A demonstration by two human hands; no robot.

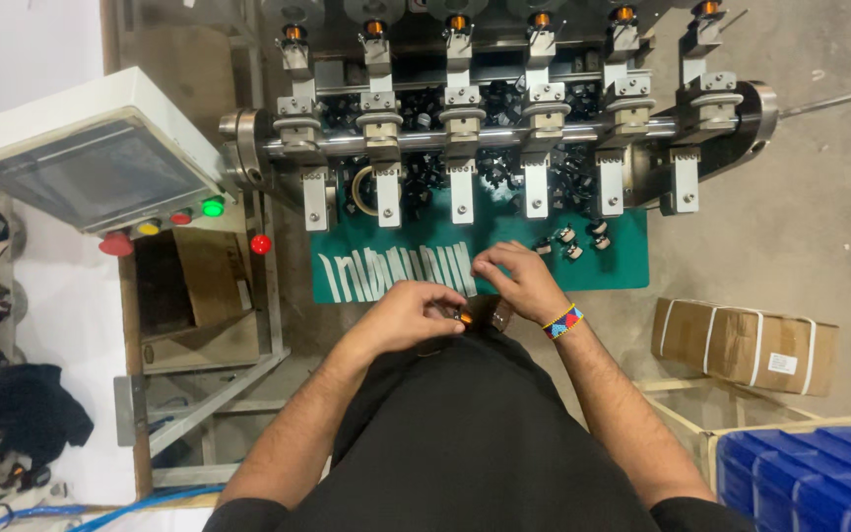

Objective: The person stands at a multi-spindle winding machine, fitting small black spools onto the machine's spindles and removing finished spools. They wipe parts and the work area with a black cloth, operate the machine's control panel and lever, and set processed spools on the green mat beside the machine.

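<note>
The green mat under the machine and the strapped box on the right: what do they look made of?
Green mat: likely rubber or soft plastic, matte, flat, cleanly cut edges. Strapped box: brown corrugated cardboard, dull, bound with white bands, probably plastic strapping.

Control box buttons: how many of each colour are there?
On the control box:
Red buttons: 2
Yellow button: 1
Green button: 1
Total: 4
</note>
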